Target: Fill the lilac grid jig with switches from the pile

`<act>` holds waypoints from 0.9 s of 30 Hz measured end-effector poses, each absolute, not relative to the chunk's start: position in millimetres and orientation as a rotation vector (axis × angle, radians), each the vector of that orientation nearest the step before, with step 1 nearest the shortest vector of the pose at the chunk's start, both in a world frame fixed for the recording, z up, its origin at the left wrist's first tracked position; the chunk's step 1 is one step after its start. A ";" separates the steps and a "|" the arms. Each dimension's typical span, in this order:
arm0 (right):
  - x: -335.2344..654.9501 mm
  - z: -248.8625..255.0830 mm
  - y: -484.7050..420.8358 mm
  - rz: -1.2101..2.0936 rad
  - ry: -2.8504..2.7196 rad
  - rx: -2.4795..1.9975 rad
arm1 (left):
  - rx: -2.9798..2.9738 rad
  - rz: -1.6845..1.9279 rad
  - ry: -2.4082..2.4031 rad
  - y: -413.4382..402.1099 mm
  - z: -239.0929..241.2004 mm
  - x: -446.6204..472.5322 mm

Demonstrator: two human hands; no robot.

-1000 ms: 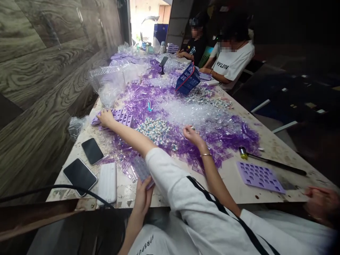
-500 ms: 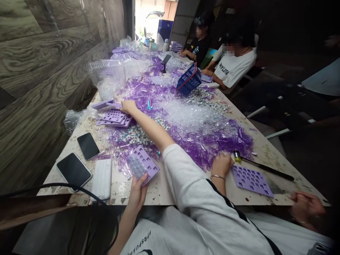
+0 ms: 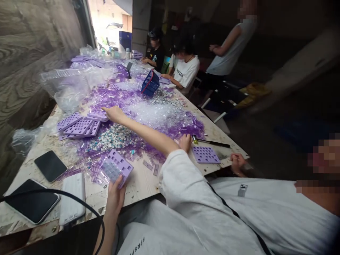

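My left hand comes up from the bottom edge and is closed on a purple grid tray, which lies at the table's near edge with clear pieces in some cells. My right hand rests at the table's right edge; its fingers look curled but are blurred. A co-worker in a white striped top leans across in front of me. One of that person's hands reaches a stack of purple trays. The other hand lies beside another purple tray.
The table is heaped with purple and clear plastic pieces. A small hammer, two phones, a white power bank, a blue basket and plastic bags lie about. Other people sit and stand at the far right.
My view has swung right, so the table shifted left. The co-worker's far hand stays on the tray stack and the near hand has drawn back by the hammer. My left hand keeps the tray.
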State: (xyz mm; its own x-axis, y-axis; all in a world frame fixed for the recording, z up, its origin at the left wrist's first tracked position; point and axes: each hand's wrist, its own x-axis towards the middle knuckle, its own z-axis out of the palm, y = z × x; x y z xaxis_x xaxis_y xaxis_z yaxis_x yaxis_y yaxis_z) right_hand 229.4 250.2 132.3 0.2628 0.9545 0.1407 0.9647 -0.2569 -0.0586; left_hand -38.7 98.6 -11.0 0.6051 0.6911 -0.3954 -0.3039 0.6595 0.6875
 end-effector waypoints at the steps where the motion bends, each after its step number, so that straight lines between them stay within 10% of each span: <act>1: 235.7 139.1 225.4 -0.140 -1.774 -2.413 | 0.630 0.620 0.701 98.8 -10.8 -38.8; 10: 263.0 189.5 0.8 -0.254 -0.962 -2.494 | 0.686 0.618 0.677 97.1 -4.7 -38.2; 27: 70.8 9.2 -59.3 0.317 -0.660 -1.840 | 0.905 0.650 0.596 85.9 1.2 -41.8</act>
